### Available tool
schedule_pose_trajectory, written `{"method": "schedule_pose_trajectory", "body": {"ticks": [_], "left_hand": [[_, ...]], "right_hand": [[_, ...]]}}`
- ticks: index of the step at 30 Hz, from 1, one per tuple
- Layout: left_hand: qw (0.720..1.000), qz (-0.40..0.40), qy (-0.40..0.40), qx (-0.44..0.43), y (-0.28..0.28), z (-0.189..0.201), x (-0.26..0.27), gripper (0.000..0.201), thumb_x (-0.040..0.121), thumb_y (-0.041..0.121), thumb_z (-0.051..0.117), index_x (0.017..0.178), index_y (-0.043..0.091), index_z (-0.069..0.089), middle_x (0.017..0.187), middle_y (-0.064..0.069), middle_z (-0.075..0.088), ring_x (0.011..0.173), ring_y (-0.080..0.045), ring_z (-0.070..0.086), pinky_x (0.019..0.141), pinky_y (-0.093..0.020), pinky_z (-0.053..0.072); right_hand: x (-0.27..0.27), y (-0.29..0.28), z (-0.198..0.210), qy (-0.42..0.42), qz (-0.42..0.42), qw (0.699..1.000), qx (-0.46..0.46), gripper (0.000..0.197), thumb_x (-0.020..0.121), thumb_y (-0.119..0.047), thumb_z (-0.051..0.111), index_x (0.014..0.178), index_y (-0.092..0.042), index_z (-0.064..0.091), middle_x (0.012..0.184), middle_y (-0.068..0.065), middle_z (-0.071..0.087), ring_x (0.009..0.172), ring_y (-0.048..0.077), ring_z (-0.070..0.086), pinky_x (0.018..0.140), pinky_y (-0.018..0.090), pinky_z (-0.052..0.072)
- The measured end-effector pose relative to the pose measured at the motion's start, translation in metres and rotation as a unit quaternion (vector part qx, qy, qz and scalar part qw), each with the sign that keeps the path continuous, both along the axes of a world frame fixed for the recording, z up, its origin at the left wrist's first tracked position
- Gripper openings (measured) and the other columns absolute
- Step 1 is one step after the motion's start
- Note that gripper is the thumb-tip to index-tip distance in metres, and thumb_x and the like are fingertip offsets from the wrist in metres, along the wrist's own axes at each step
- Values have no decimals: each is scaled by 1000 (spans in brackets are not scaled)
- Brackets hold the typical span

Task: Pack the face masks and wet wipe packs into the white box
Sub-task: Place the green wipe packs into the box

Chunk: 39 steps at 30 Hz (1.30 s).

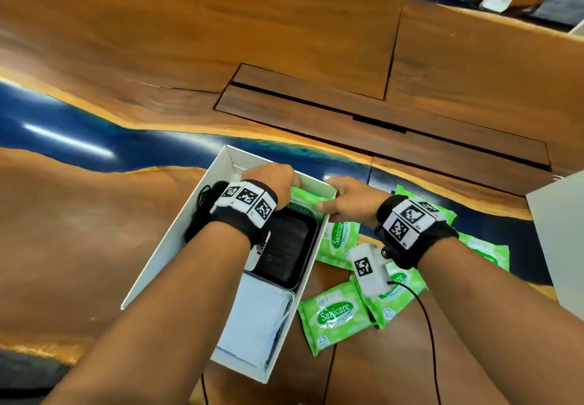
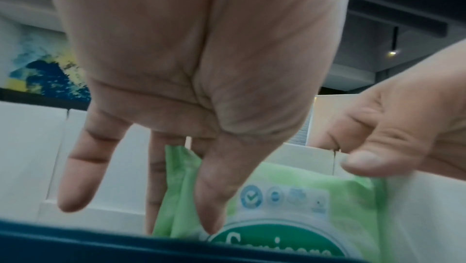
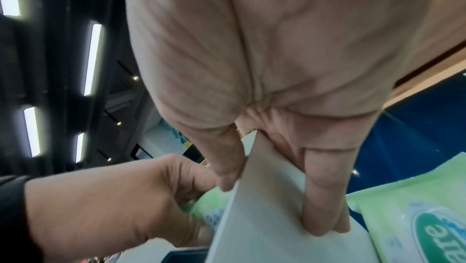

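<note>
The open white box (image 1: 170, 240) lies on the table in front of me. It holds light blue face masks (image 1: 256, 316) at the near end, a black mask pack (image 1: 289, 249) in the middle and a loose black mask (image 1: 202, 202) by the left wall. My left hand (image 1: 271, 180) (image 2: 181, 213) reaches into the far end and pinches a green wet wipe pack (image 1: 308, 200) (image 2: 290, 197) between thumb and fingers. My right hand (image 1: 344, 199) (image 3: 272, 197) grips the box's far right wall (image 3: 264, 227), thumb inside and fingers outside.
Several green wipe packs (image 1: 335, 313) lie on the table right of the box, under my right forearm. A white board (image 1: 559, 230) sits at the right edge. A black cable (image 1: 426, 325) trails from my right wrist. Beyond the box is a recessed panel (image 1: 316, 104).
</note>
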State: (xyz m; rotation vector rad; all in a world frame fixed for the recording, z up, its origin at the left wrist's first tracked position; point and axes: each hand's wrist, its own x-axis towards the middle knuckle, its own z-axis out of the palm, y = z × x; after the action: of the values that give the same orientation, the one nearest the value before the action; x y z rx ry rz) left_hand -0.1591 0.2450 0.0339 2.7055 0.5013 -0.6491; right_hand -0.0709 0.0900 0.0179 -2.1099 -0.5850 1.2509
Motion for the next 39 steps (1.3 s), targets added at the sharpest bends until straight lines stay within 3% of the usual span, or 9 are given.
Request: {"method": "schedule_pose_trajectory", "body": {"ticks": [8,13,15,19,23,28,32,35,39], "left_hand": [[994,-81,65,44,-21,4,-1,58,88,2,46,138,30,51,133,-1,58,123,-25,54,111,-56,27],[987,-148,54,34,-48,5,-1,49,88,12,49,135,25,51,131,-2,59,123,-27,54,107,-53,33],[988,-145,34,40,-54,-4,-2,43,89,13,50,131,24,55,128,-3,62,119,-27,57,101,-46,40],[990,-129,-6,53,-53,-14,-5,35,90,15,54,124,21,60,121,-5,66,112,-28,63,89,-37,49],[993,-115,-18,28,-51,-18,-9,34,91,17,58,124,20,61,121,-7,66,113,-29,62,91,-37,49],[994,-107,-16,19,-53,-25,-15,31,90,19,59,121,17,61,119,-9,66,112,-31,61,89,-37,49],[995,-100,-8,15,-52,-24,-17,35,90,24,60,124,18,58,122,-8,66,114,-29,61,90,-37,49],[995,-95,-12,40,-49,-21,-18,36,86,30,63,121,21,59,119,-4,67,111,-27,63,88,-35,49],[995,-87,12,54,-52,-21,-20,30,86,22,58,116,18,62,114,-6,68,107,-29,64,85,-36,51]], "right_hand": [[-4,0,-6,31,-78,996,39,22,102,-17,46,106,-8,65,88,12,50,78,22,54,74,35,56],[-7,-1,-4,29,-94,993,60,24,102,-15,45,107,-2,65,91,13,55,82,23,55,73,32,56],[-9,-1,-2,29,-89,994,57,24,102,-14,46,108,-2,65,93,14,57,85,24,57,79,37,56],[-13,1,2,15,-84,995,56,27,102,-13,45,112,6,61,93,14,56,85,22,57,68,29,54],[-18,4,5,-10,-82,995,49,28,100,-11,46,109,13,57,88,14,51,80,23,54,70,34,55],[-24,5,9,-6,-117,992,43,28,100,-11,49,112,11,59,92,22,55,87,31,61,74,40,59],[-37,7,7,8,-162,987,-5,25,98,-22,48,91,-1,62,89,14,56,85,30,63,64,39,59],[-45,5,6,-66,-107,988,-85,37,93,-34,39,96,-3,59,96,16,59,94,39,65,83,51,56],[-47,6,6,-118,-85,984,-105,30,99,-20,34,77,-7,48,95,16,52,89,32,56,77,34,46]]}}
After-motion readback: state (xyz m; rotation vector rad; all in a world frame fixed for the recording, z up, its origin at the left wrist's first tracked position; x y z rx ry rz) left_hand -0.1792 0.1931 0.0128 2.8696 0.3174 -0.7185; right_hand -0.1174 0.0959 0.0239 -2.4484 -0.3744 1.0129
